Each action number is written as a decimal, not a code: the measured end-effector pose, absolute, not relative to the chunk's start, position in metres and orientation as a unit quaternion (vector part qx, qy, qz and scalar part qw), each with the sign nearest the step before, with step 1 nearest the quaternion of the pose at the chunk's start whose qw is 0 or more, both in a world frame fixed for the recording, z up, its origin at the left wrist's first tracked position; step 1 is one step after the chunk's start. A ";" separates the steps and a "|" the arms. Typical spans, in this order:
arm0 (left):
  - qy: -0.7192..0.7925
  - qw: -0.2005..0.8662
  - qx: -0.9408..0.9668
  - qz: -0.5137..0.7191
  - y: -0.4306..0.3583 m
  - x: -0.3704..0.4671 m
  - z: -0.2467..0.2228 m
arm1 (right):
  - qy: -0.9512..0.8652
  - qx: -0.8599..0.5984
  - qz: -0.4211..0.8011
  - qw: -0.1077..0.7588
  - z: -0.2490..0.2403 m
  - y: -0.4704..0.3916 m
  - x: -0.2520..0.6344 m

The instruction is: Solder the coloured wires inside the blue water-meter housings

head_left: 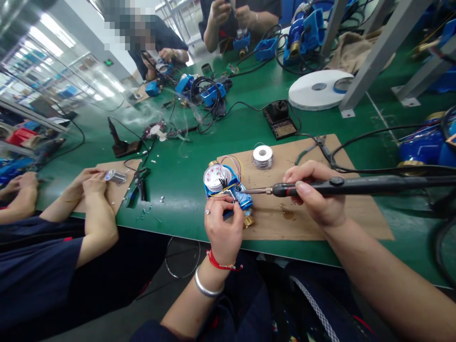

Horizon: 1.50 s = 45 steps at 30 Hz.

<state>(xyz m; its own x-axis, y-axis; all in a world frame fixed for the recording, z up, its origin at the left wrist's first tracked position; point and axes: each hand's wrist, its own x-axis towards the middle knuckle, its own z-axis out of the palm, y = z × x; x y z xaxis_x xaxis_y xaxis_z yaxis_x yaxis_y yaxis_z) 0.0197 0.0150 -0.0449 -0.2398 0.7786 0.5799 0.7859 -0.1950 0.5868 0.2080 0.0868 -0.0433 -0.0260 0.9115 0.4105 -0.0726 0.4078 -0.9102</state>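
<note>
My right hand [317, 194] is closed round the black handle of a soldering iron [356, 185], held level with its tip pointing left. That tip reaches the blue housing [243, 198] of a water meter [217, 176], which has a round white dial face, brass ends and thin coloured wires. At the meter's near side, my left hand [224, 228] has thumb and fingers pinched together. What lies between those fingertips is too small to make out. A brown board [302, 228] lies under the meter's right side. Behind it, a spool of solder wire [262, 156] stands on the board.
Pliers [322, 147] lie at the board's back edge, before a soldering iron stand [280, 118]. The iron's black cable runs off right. A co-worker's hands [94, 183] work at left, near cutters [138, 185]. A white reel [317, 90] and metal posts stand behind.
</note>
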 end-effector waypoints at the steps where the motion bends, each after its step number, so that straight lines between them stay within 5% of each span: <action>1: -0.634 0.003 -0.617 -0.466 0.015 0.020 -0.045 | -0.596 -0.352 0.410 0.594 -0.044 0.086 0.208; 32: -0.624 0.001 -0.622 -0.473 0.013 0.017 -0.046 | -0.631 -0.317 0.432 0.561 -0.049 0.086 0.206; 45: -0.619 0.011 -0.632 -0.467 0.014 0.015 -0.048 | -0.526 -0.312 0.482 0.628 -0.048 0.092 0.206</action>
